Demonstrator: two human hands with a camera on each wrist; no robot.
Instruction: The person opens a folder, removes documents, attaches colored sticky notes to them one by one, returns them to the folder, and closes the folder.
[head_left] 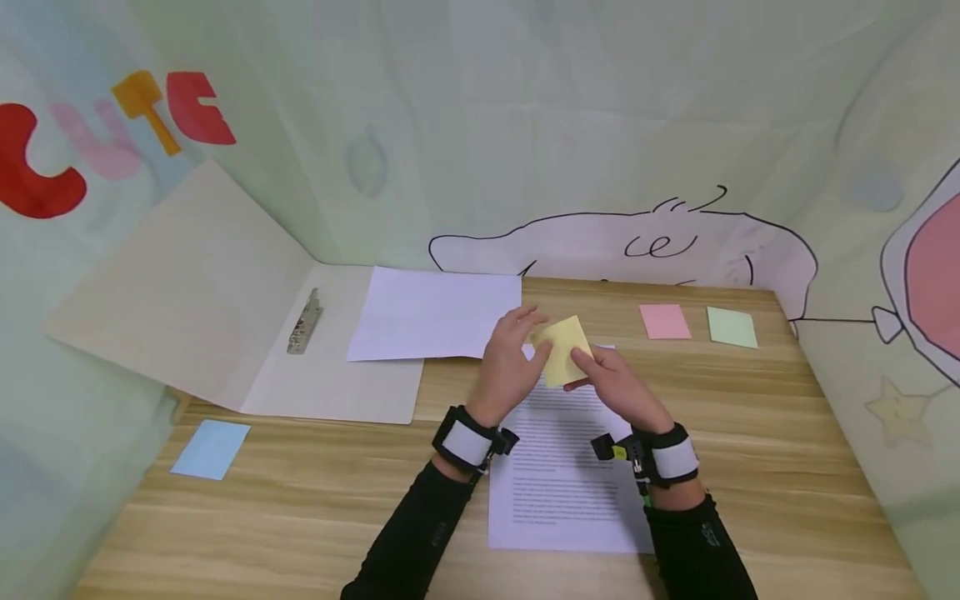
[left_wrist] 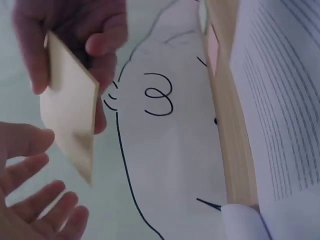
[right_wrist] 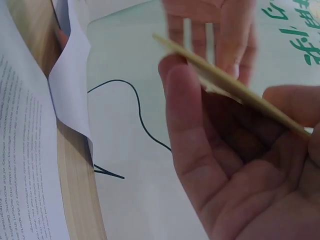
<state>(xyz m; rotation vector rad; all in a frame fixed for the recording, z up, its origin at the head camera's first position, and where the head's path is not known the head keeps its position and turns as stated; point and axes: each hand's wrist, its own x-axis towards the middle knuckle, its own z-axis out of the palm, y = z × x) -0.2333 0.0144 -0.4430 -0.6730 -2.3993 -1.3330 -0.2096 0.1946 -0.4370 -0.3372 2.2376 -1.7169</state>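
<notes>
A yellow sticky note pad is held up above a printed sheet. My right hand pinches it, thumb on one face and fingers behind, as the right wrist view shows with the pad edge-on. Beside the pad's other side is my left hand, its fingers spread and loosely bent. In the left wrist view the left thumb lies at the pad's edge; whether it touches I cannot tell. Lines of text on the printed sheet run below both wrists.
An open folder with a metal clip stands at the left, its cover against the wall. White paper overlaps the folder. A blue note lies front left; a pink note and a green note lie back right.
</notes>
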